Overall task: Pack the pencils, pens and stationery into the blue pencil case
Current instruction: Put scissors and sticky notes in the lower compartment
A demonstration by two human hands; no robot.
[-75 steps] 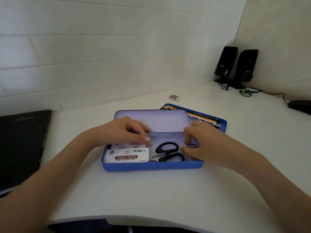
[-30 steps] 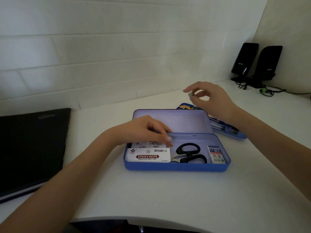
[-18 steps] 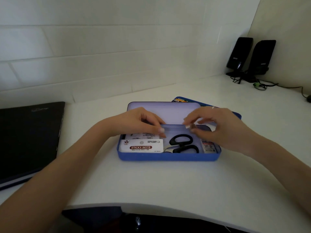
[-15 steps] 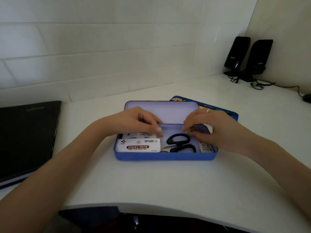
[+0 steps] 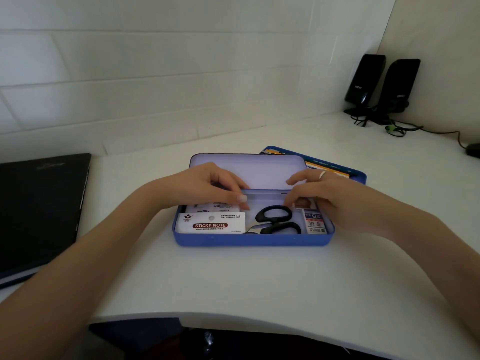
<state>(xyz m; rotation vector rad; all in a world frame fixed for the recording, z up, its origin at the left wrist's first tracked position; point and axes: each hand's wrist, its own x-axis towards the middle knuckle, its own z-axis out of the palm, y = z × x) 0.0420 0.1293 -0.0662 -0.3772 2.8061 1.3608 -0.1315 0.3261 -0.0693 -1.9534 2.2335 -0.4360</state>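
On the white table (image 5: 259, 281), the blue pencil case (image 5: 253, 240) lies open, holding a sticky note pack (image 5: 211, 223), black scissors (image 5: 275, 220) and a 2B lead box (image 5: 314, 223). The left hand (image 5: 205, 187) presses its curled fingers on a packet behind the notes. The right hand (image 5: 330, 196) seems to be tucking a small eraser-like item behind the lead box; its grip is hidden. Next likely comes the pencil tray (image 5: 335, 167), mostly concealed behind the lid (image 5: 259, 168).

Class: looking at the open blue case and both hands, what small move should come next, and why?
Probably the right hand lets go of the small item it lowers behind the 2B box, since its fingertips are already inside the blue pencil case beside the scissors.
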